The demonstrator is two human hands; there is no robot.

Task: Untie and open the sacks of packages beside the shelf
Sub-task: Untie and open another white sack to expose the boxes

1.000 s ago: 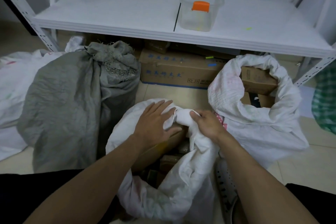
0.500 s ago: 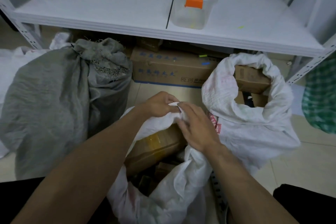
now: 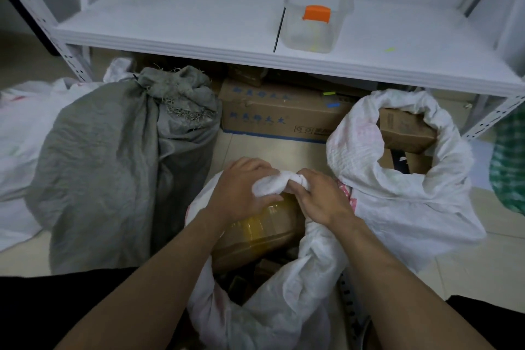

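A white woven sack (image 3: 287, 301) stands open on the floor right in front of me, with a brown box taped in yellow (image 3: 261, 231) and smaller packages showing inside. My left hand (image 3: 241, 193) and my right hand (image 3: 321, 197) both grip the rolled far rim of this sack (image 3: 277, 183), thumbs close together. To the right a second white sack (image 3: 397, 193) stands open with cardboard boxes (image 3: 403, 128) inside. At the left a grey sack (image 3: 113, 162) has its neck bunched and tied shut.
A white metal shelf (image 3: 199, 37) runs across the top, holding a clear container with orange clips (image 3: 315, 17). Cardboard cartons (image 3: 272, 113) sit under it. More white sacks (image 3: 20, 122) lie at far left and a green checked bag (image 3: 508, 165) at far right.
My hands have come together on the far rim of the near sack and bunched it into a roll. The view has shifted a little.
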